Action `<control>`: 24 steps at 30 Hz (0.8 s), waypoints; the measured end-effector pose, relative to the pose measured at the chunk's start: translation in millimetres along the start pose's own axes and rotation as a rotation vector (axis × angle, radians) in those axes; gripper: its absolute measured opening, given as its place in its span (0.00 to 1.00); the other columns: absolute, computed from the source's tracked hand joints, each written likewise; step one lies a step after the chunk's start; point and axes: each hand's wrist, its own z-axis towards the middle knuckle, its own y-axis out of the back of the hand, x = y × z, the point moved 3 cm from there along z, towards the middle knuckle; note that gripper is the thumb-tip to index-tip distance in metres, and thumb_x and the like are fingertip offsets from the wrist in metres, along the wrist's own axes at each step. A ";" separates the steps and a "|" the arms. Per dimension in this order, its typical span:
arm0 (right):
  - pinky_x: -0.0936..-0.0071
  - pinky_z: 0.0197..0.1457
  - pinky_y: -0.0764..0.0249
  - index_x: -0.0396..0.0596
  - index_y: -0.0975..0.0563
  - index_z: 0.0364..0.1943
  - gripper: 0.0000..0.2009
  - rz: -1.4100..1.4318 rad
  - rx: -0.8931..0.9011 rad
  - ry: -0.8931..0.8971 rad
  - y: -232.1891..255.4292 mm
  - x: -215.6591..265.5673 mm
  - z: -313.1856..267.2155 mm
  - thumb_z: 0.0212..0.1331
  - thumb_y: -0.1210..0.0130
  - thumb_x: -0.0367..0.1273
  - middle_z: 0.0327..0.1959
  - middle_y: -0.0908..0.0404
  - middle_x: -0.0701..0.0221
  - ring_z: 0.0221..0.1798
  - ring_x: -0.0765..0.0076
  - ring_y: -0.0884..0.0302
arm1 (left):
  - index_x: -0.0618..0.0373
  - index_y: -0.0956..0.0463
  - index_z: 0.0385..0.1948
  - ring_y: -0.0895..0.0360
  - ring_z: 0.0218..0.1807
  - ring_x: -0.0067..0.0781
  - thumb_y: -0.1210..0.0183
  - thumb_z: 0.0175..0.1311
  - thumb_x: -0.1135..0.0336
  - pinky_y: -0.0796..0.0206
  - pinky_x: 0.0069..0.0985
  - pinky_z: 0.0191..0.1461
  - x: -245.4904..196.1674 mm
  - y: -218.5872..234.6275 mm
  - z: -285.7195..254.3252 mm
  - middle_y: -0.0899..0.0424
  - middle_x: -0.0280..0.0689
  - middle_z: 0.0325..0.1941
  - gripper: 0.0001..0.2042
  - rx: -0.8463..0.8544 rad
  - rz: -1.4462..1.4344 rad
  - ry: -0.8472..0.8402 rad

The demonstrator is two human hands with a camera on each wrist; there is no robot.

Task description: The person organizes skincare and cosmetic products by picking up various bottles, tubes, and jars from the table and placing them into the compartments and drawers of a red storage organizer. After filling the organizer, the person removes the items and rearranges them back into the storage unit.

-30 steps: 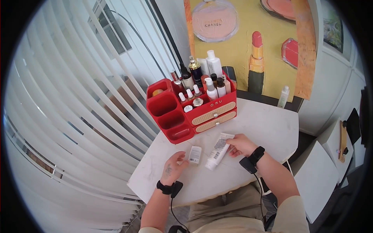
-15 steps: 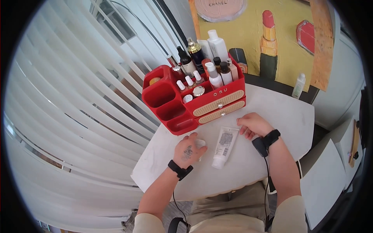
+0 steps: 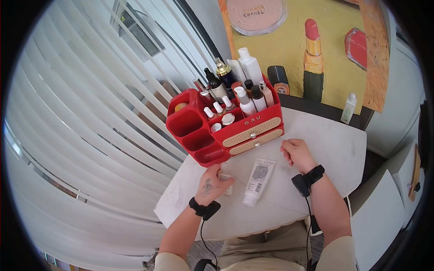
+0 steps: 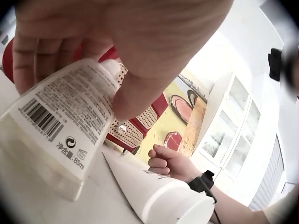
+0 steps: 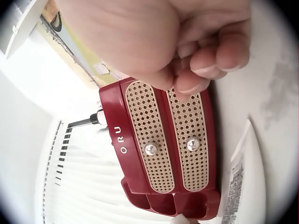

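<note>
My left hand (image 3: 210, 185) grips a small white bottle (image 4: 56, 126) with a barcode label marked 85ml. In the left wrist view the thumb lies on one side of its upper part and the fingers on the other; in the head view the hand covers much of it. To the right, a white squeeze tube (image 3: 261, 174) lies on the table, printed side up, cap towards me. Beyond the tube my right hand (image 3: 298, 154) hovers near the table with loosely curled fingers (image 5: 191, 84), holding nothing.
A red organizer (image 3: 233, 131) with two woven-front drawers stands behind the hands, full of bottles and with several open compartments at its left. A slim bottle (image 3: 348, 108) stands at the table's back right. Blinds (image 3: 90, 135) hang close along the left.
The right hand has let go of the tube, which now lies on the table, and drawn away to the right. The left hand has reached over the small bottle and taken hold of it.
</note>
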 end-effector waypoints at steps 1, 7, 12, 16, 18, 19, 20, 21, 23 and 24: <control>0.79 0.16 0.40 0.42 0.24 0.27 0.15 0.008 0.008 0.004 -0.1 -1.6 1.5 0.67 0.51 0.38 0.14 0.31 0.75 0.14 0.81 0.37 | 0.64 0.25 0.47 0.20 0.40 0.34 0.31 0.48 0.65 0.29 0.27 0.45 1.8 1.8 -1.7 0.18 0.41 0.39 0.23 -0.002 0.002 -0.002; 0.80 0.18 0.35 0.42 0.22 0.33 0.11 0.009 0.013 0.029 0.5 -6.4 3.1 0.65 0.51 0.35 0.18 0.28 0.75 0.17 0.81 0.33 | 0.61 0.27 0.42 0.22 0.40 0.24 0.34 0.55 0.74 0.28 0.23 0.46 27.1 3.4 -25.5 0.17 0.38 0.41 0.15 -0.107 -0.355 0.074; 0.80 0.19 0.32 0.43 0.22 0.35 0.09 0.018 0.026 0.047 1.0 -7.2 3.7 0.64 0.51 0.33 0.20 0.27 0.76 0.20 0.82 0.31 | 0.61 0.23 0.41 0.21 0.37 0.22 0.35 0.58 0.70 0.28 0.22 0.41 42.2 12.0 -47.0 0.16 0.35 0.38 0.12 -0.163 -0.366 -0.010; 0.80 0.20 0.32 0.42 0.22 0.36 0.09 -0.006 0.022 0.033 0.5 -5.5 2.4 0.64 0.51 0.33 0.21 0.27 0.76 0.20 0.82 0.31 | 0.59 0.21 0.43 0.20 0.36 0.22 0.34 0.57 0.69 0.27 0.21 0.42 19.7 27.6 -55.7 0.15 0.35 0.37 0.12 0.018 -0.195 -0.007; 0.80 0.19 0.32 0.41 0.21 0.35 0.09 0.012 0.020 0.038 0.3 -4.7 1.8 0.64 0.50 0.32 0.21 0.27 0.75 0.19 0.81 0.32 | 0.59 0.21 0.42 0.20 0.36 0.22 0.34 0.57 0.68 0.28 0.21 0.41 15.9 30.4 -57.3 0.15 0.35 0.37 0.12 0.017 -0.169 -0.014; 0.80 0.19 0.33 0.41 0.21 0.34 0.09 0.028 0.015 0.036 0.2 -4.9 1.4 0.64 0.50 0.32 0.21 0.28 0.74 0.18 0.80 0.33 | 0.59 0.20 0.41 0.20 0.35 0.22 0.34 0.57 0.68 0.28 0.20 0.41 14.9 31.2 -58.2 0.16 0.35 0.37 0.12 0.023 -0.147 -0.017; 0.80 0.19 0.33 0.41 0.21 0.34 0.09 0.029 0.017 0.043 0.2 -4.8 1.7 0.64 0.50 0.32 0.21 0.28 0.74 0.18 0.80 0.33 | 0.59 0.20 0.41 0.20 0.35 0.22 0.34 0.57 0.68 0.28 0.20 0.41 14.1 32.5 -58.2 0.16 0.35 0.37 0.12 0.017 -0.144 -0.021; 0.80 0.19 0.33 0.40 0.21 0.35 0.09 0.022 0.014 0.046 0.4 -5.9 2.3 0.64 0.50 0.32 0.22 0.28 0.74 0.18 0.80 0.33 | 0.60 0.20 0.39 0.21 0.37 0.21 0.34 0.57 0.71 0.29 0.19 0.41 13.9 33.9 -58.0 0.16 0.33 0.36 0.10 -0.020 -0.105 -0.026; 0.80 0.19 0.33 0.40 0.21 0.35 0.09 0.015 0.013 0.051 0.1 -6.3 2.4 0.64 0.50 0.32 0.22 0.28 0.74 0.18 0.80 0.33 | 0.60 0.20 0.38 0.21 0.38 0.19 0.35 0.57 0.74 0.29 0.18 0.42 10.3 39.9 -55.1 0.16 0.31 0.36 0.08 -0.060 -0.066 -0.031; 0.80 0.19 0.33 0.40 0.21 0.35 0.09 0.011 0.018 0.049 -0.4 -6.9 1.8 0.64 0.50 0.32 0.22 0.28 0.74 0.18 0.80 0.33 | 0.60 0.21 0.39 0.21 0.39 0.19 0.35 0.56 0.75 0.29 0.18 0.41 5.0 49.2 -52.5 0.17 0.31 0.37 0.09 -0.114 -0.092 -0.099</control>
